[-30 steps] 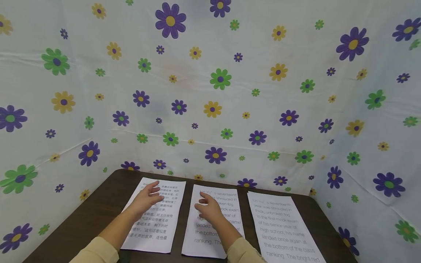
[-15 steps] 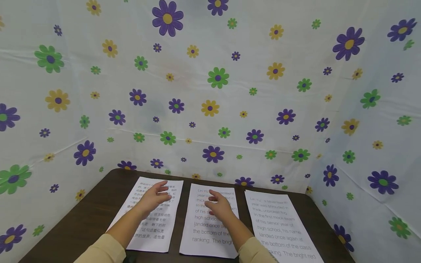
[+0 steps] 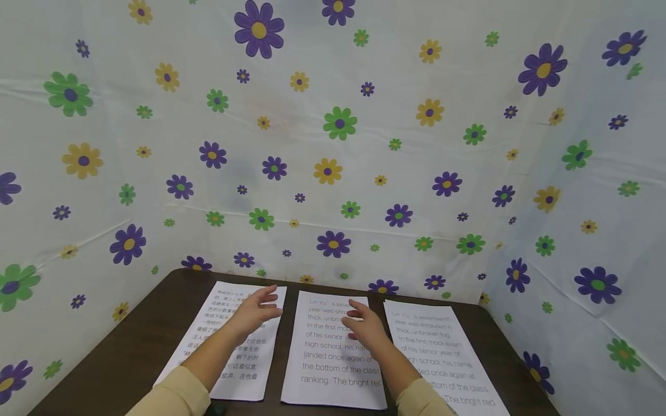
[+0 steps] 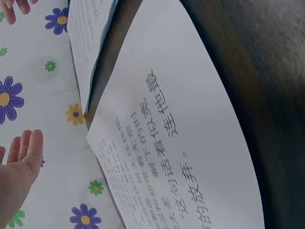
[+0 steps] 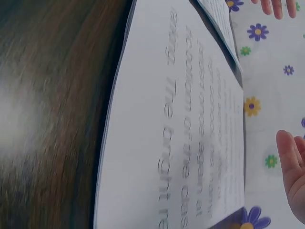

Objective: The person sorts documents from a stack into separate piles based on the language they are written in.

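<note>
- L grip (image 3: 254, 316): fingers relaxed, slightly bent & spaced, nothing held. Hangs over far R part of L sheet (image 3: 248, 359), apart from the paper per L wrist view; fingertips aim away & to R, nr that sheet's R edge.
- R grip (image 3: 369, 330): same loose fingers, nothing held. Above upper R part of mid sheet (image 3: 328, 359), apart from it per R wrist view; fingertips aim away & to L, twd the other grip. The two well apart.
- L sheet: flat, Chinese txt, upright to wearer. Long axis runs away from body, far end leaning R in head view. L forearm crosses above it.
- Mid sheet: flat, English txt, also upright to wearer. Long axis approx. straight away from body. Narrow strip of worktop btwn it & L sheet.
- R sheet (image 3: 448, 352): just beside mid sheet, English txt, far end leaning L, near end cut off by frame. R forearm passes over its L side.
- Sleeves: L sleeve (image 3: 179, 396), R sleeve (image 3: 422, 398), both beige.
- Worktop (image 3: 114, 341): dark brown, under all 3 sheets.
- Cloth (image 3: 307, 138): white w/ purple, green & yellow flowers, behind & both sides.
</note>
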The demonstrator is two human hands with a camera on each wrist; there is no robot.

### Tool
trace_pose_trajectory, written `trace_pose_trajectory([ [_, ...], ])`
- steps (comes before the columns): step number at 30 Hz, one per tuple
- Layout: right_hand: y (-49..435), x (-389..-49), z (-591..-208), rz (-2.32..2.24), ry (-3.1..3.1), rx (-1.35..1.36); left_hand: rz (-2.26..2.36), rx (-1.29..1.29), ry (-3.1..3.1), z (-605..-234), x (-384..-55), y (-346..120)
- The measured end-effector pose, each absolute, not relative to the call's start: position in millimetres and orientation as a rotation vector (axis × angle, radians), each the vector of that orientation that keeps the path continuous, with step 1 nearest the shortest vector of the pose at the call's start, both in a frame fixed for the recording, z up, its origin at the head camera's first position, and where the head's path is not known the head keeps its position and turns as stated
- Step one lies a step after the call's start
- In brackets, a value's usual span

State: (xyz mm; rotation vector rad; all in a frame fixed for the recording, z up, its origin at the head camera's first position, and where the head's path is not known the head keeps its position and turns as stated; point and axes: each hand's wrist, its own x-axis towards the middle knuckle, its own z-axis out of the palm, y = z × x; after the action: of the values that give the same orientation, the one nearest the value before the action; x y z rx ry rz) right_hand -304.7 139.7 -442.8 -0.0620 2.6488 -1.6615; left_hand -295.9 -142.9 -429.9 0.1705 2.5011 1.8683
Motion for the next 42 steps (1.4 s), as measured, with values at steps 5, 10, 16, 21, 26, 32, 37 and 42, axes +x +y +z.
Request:
trace_pose_trajectory([
  [5, 152, -304, -446, -1.679, 2.651, -0.023, 1.885, 0.187, 2.483, -432, -298, -136],
  [10, 162, -303, -448, -1.692, 2.662, 0.01, 1.888, 0.187, 2.484, -435, -300, -132],
  [16, 172, -305, -451, -1.716, 2.661, 0.058, 1.886, 0.191, 2.476, -437, -302, -127],
  [21, 180, -304, -456, -1.697, 2.685, 0.073, 1.885, 0.184, 2.465, -441, -303, -124],
  [26, 188, -302, -459, -1.694, 2.699, 0.071, 1.838, 0.154, 2.497, -445, -303, -121],
  [32, 194, -302, -463, -1.691, 2.699, 0.125, 1.844, 0.159, 2.482, -449, -304, -118],
  [37, 199, -302, -467, -1.675, 2.696, 0.174, 1.841, 0.146, 2.478, -453, -304, -116],
  [42, 204, -302, -472, -1.647, 2.689, 0.205, 1.828, 0.123, 2.48, -458, -305, -114],
])
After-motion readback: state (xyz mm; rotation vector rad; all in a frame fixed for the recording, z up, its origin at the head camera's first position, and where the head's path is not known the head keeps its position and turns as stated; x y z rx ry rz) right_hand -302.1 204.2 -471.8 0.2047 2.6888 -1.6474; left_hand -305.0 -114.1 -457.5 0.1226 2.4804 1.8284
